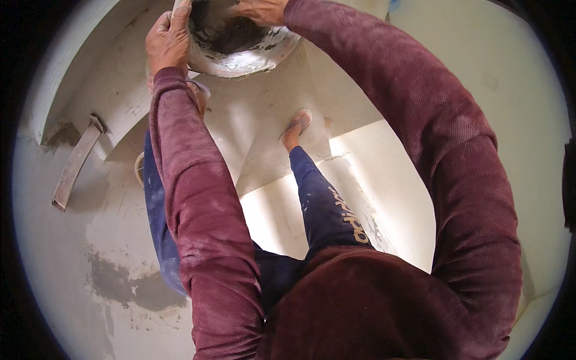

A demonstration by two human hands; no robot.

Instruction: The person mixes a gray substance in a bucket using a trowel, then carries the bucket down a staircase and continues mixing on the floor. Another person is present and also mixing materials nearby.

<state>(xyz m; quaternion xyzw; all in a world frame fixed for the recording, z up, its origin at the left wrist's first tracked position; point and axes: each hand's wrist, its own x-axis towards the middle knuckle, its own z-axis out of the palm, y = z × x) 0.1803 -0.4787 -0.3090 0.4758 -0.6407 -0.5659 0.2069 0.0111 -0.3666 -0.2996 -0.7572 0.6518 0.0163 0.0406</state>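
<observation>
Maroon shirt cloth [360, 306], ribbed and dusted with pale powder, lies nearest the camera, across my trunk. Both sleeves run forward from it: left sleeve [201, 198] nearly straight, right sleeve [390, 78] bowed out wide and bent back inward at the top.

My left hand [169, 45] is clamped on the left side of a round container [255, 63], its thumb laid up along the rim. The container is at the top edge of view, partly cut off, its mouth toward me. Its rim is crusted white; its inside is dark grey and smeared. My right hand [263, 11] reaches over the far right part of the mouth; its fingertips are obscured, and I cannot tell whether they grasp anything.

Below, dark blue trousers [315, 204] show white specks and pale lettering on the right leg. My right foot [295, 129], in a sandal, rests on a dusty pale surface. Left of my left sleeve, a narrow, stained bar [78, 162] slants on a light surface, its upper end wider. Lower down, that surface bears an irregular grey patch [129, 282]. Strong light falls between my legs and right sleeve.
</observation>
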